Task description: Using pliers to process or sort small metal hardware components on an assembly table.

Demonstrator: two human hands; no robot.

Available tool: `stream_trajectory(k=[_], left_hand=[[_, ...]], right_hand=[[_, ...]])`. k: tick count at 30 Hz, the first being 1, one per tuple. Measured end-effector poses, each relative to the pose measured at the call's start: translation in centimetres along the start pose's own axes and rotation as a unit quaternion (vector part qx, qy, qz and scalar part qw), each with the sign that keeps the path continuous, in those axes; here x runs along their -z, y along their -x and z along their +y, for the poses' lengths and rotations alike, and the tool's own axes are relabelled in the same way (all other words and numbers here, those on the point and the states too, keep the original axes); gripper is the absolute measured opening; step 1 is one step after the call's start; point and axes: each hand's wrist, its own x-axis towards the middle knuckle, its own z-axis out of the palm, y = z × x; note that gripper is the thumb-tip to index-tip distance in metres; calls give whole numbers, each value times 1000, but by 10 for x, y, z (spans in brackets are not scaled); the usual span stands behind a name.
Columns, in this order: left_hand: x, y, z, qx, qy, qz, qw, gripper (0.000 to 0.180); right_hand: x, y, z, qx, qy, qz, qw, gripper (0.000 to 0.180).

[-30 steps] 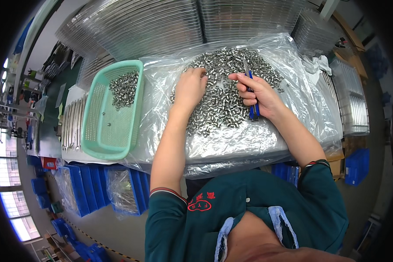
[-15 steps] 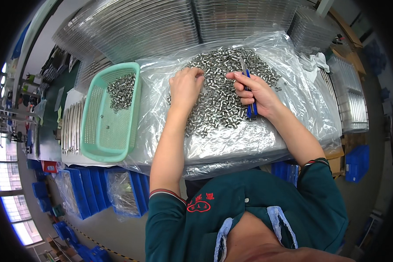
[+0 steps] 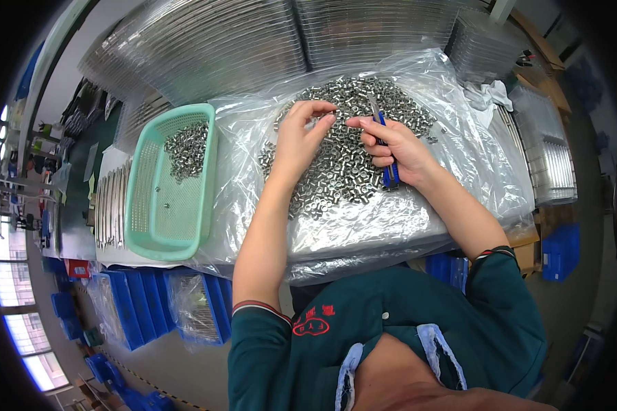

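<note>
from my feed, the right hand is curled around a blue-handled tool, thumb and forefinger reaching left; the left hand is half open, and i cannot tell whether its fingertips pinch anything. both are over a pile of small metal pieces on the plastic-covered bench. i judge the tool light and stiff, best gripped by its blue handle; its long axis runs away from the wearer, grey tip leaning left. the pieces look hard, slick, best pinched sideways; they point every way.
</note>
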Motion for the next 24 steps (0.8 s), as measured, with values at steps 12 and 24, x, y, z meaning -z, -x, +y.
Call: stream_trajectory(k=[12,24], left_hand=[[-14,8,14,76,241,-91,963,18],[-18,10,13,-39,86,55,994,23]], right_hand=[[1,-1,2,11,4,8,1000,17],[4,-3,2,-11,-45,-15,999,29]])
